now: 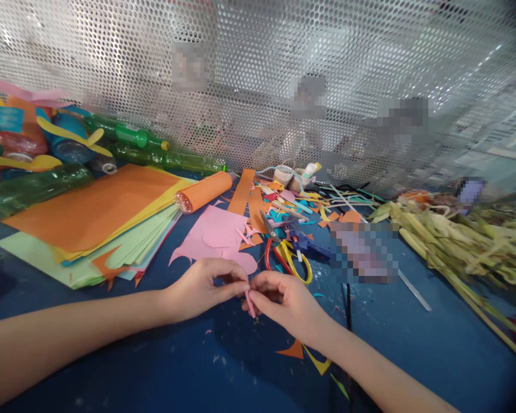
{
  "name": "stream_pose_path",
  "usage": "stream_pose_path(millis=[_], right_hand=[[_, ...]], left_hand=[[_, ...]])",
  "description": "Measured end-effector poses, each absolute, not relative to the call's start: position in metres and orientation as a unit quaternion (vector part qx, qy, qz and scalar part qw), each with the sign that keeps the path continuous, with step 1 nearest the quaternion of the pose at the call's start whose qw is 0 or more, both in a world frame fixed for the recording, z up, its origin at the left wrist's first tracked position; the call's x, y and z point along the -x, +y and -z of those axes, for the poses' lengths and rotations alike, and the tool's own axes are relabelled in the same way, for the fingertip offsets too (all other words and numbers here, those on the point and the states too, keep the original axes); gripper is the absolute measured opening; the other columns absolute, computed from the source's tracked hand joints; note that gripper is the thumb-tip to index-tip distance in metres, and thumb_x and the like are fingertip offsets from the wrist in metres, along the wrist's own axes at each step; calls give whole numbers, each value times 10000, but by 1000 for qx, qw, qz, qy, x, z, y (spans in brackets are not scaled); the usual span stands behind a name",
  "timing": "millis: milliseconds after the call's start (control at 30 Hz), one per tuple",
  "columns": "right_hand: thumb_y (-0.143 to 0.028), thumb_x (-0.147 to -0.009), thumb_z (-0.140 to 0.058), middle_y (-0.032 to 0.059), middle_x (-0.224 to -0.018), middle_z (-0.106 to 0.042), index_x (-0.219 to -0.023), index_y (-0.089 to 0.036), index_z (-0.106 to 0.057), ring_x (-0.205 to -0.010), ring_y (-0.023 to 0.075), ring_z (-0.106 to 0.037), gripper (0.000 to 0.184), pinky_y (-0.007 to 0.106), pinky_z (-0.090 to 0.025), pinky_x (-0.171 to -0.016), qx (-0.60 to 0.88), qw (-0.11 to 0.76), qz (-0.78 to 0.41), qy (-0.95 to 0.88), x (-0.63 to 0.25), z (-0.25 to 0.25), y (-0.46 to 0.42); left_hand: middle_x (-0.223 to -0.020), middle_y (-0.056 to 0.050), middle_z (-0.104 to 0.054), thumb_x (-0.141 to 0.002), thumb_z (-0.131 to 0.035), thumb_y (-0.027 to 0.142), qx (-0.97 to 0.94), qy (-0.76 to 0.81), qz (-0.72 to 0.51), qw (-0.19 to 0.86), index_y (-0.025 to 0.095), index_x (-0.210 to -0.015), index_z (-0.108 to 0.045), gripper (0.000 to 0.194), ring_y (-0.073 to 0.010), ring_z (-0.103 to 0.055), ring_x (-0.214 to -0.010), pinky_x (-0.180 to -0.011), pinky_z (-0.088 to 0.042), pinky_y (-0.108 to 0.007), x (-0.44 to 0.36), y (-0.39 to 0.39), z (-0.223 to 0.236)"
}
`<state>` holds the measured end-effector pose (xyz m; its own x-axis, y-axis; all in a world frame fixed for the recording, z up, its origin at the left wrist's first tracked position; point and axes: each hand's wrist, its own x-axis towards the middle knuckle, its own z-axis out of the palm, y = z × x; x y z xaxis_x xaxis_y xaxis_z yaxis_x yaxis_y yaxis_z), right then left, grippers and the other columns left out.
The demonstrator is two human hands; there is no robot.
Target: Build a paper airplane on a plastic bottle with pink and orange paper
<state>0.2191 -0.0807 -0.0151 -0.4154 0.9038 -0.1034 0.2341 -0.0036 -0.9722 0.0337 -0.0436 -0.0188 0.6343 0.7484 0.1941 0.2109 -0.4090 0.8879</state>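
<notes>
Both my hands meet over the blue table, fingertips touching. A narrow rolled or folded strip of pink paper (pixel 251 305) is pinched by my right hand (pixel 289 303), closed with thumb against fingers. My left hand (pixel 206 288) is also closed in a pinch, at the strip's upper end. Just beyond them lie cut pink paper sheets (pixel 212 232). Scissors with red and yellow handles (pixel 289 255) rest to the right, beside a blue glue gun (pixel 307 244).
Stacked coloured paper (pixel 98 206) lies left, near an orange-wrapped bottle (pixel 206 192) and green plastic bottles (pixel 167 158). Paper scraps (pixel 301 206) cover the middle back. Dried husks (pixel 451 241) are heaped at right. A perforated metal screen (pixel 249 74) closes off the back.
</notes>
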Motion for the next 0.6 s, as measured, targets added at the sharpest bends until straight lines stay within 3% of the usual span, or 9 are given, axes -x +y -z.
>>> stream_pose_path(millis=[400,600], right_hand=[[-247,-804,-564,20,-799,-653,-895,-169,-558,-707,111,-616,120,263,-506,-714,409,297,-605,-615,-221,11,-79],[-248,-753,-631,-10,-752,-654,-881,-192,-481,-698,117,-637,205,269,-497,-713,448,329,-577,-598,-220,10,-75]], left_hand=[[-652,1,-610,-817,-539,228,-748,334,-308,483,140,-712,-623,161,-103,-561,-612,-601,-458,-196,-35,-43,17],[-916,-55,-637,-836,-523,235,-686,273,-327,590,134,-976,-593,186,-142,-612,-786,-748,-499,-266,-35,-40,19]])
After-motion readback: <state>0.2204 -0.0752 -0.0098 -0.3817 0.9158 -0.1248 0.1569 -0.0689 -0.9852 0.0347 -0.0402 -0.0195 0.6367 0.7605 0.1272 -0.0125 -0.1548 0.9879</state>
